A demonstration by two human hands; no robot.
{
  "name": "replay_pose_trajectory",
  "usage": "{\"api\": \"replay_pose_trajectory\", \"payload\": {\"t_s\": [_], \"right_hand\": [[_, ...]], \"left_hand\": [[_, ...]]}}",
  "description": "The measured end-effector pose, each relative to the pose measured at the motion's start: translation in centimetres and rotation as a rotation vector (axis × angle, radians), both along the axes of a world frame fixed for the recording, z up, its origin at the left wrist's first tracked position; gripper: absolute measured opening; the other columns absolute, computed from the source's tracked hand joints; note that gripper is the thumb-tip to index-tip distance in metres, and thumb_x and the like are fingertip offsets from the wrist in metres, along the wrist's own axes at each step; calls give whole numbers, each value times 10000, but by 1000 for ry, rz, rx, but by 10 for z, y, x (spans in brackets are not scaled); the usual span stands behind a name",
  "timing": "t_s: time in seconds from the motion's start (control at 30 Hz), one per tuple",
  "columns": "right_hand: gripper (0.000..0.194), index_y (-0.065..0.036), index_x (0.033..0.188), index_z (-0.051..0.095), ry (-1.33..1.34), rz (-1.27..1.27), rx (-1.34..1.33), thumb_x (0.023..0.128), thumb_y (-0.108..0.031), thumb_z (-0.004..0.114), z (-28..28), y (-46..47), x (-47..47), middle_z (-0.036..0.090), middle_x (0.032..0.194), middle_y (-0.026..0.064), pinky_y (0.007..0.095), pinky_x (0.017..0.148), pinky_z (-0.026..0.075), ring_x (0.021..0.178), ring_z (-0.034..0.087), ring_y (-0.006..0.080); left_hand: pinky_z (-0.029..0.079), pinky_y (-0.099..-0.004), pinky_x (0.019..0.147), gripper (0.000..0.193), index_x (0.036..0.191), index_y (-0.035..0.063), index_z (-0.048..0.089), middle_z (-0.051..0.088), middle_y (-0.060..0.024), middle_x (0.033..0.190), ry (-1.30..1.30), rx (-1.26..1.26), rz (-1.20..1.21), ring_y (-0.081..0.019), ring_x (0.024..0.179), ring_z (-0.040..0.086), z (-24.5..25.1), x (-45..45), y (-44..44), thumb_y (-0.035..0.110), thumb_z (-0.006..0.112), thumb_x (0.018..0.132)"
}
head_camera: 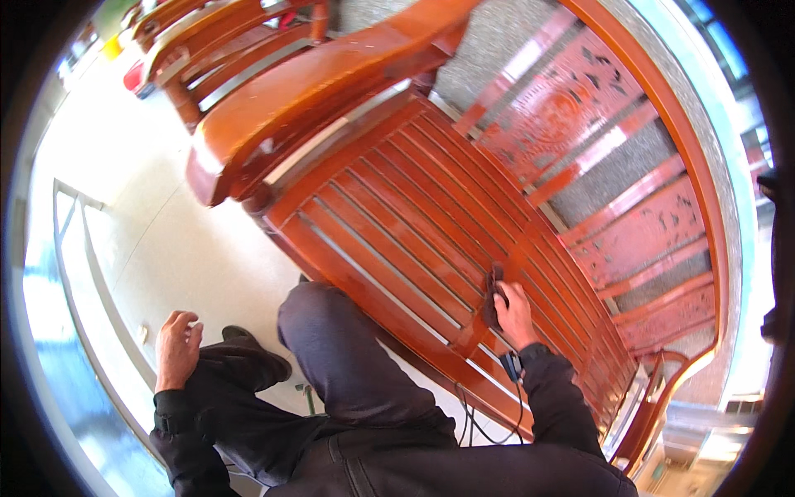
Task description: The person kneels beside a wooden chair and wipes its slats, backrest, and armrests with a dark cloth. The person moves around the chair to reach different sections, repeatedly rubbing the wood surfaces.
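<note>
My right hand [517, 314] presses a dark cloth [494, 301] onto the slatted seat of a reddish-brown wooden bench [397, 205], at a flat crosspiece between two sets of slats. A dark band with a device [512, 366] is on that wrist, and a black cable hangs below it. My left hand [179, 349] is over my thigh at the lower left, its fingers curled and partly apart, with no object visible in it. Carved panels [553, 124] form the bench's backrest, and a broad curved armrest [310, 81] crosses the upper left.
Other wooden seats [230, 50] stand beyond the armrest. A pale tiled floor [155, 217] lies left of the bench, with a metal-framed glass panel [74, 298] at the far left. A red container [133, 77] is at the upper left. My knee is close to the bench's front edge.
</note>
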State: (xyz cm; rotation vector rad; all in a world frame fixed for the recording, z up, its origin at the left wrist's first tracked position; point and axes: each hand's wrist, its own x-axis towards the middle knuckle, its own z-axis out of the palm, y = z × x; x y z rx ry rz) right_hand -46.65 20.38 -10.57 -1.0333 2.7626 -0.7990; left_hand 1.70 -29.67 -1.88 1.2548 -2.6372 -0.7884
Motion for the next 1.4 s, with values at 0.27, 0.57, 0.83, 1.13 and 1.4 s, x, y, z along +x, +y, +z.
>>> {"api": "replay_pose_trajectory", "payload": {"t_s": [0.27, 0.57, 0.83, 1.13, 1.4], "right_hand": [[322, -49, 1281, 695, -84, 33, 179, 963, -93, 719, 13, -15, 31, 648, 1199, 184, 475, 971, 545, 1138, 659, 429], [327, -58, 1293, 687, -81, 287, 105, 968, -81, 712, 16, -128, 43, 630, 1221, 171, 457, 972, 539, 1157, 656, 406], [314, -54, 1307, 684, -138, 526, 137, 996, -95, 683, 33, -286, 50, 641, 1248, 171, 452, 993, 538, 1173, 659, 396], [306, -63, 1303, 696, 89, 749, 35, 1001, -115, 681, 9, -430, 67, 659, 1231, 173, 464, 1000, 556, 1157, 664, 401], [330, -88, 1294, 710, 36, 471, 100, 973, -163, 721, 8, -449, 11, 684, 1176, 202, 503, 1004, 542, 1165, 662, 433]], "left_hand": [[588, -416, 808, 160, 1073, -12, 734, 733, -158, 1107, 92, 17, -37, -323, 886, 751, 21, 5, 3, 98, 724, 958], [603, -391, 802, 153, 1073, -20, 745, 735, -172, 1119, 313, -42, -48, -308, 877, 764, 48, -33, -26, 90, 733, 968], [596, -374, 795, 146, 1096, -40, 723, 722, -159, 1105, 557, 86, -14, -265, 844, 753, 22, -70, -61, 31, 714, 968], [615, -411, 769, 166, 1111, 13, 737, 728, -152, 1162, 429, 75, 8, -296, 833, 772, -9, -66, -79, 99, 732, 968], [600, -407, 759, 153, 1102, -6, 716, 720, -146, 1169, 446, 13, 25, -287, 820, 762, 1, -60, -75, 56, 727, 962]]}}
